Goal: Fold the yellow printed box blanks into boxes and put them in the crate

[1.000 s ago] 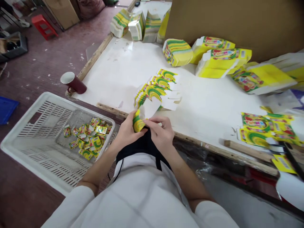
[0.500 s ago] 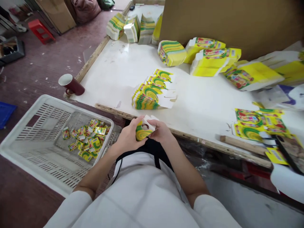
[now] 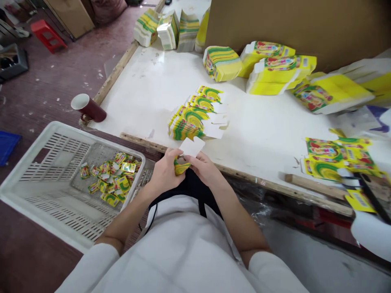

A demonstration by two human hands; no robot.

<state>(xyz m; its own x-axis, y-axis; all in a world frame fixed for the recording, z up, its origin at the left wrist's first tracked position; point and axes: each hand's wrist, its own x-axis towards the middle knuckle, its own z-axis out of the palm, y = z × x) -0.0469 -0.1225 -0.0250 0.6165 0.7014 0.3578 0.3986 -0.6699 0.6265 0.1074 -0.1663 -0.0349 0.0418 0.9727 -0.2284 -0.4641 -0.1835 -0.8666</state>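
Both my hands hold one small yellow-and-green printed carton [image 3: 182, 162] at the near edge of the white table [image 3: 146, 89]. My left hand [image 3: 163, 173] is closed round its left side. My right hand [image 3: 204, 169] pinches its right side, and a white flap stands up from the carton between them. Just beyond my hands a fanned stack of flat cartons [image 3: 195, 116] of the same print lies on the table. To my left a white plastic basket [image 3: 36, 162] holds several small folded cartons [image 3: 113, 179].
A dark red mug [image 3: 87, 108] stands at the table's left corner. Bundles of flat cartons [image 3: 275, 69] lie along the back by a brown cardboard sheet [image 3: 290, 28]. More printed sheets [image 3: 336, 158] lie at the right, with a wooden strip [image 3: 317, 193] along the edge.
The carton has been turned and folded in my hands: its white flap was pressed down half a second ago and now stands up. My hands stay at the table edge.
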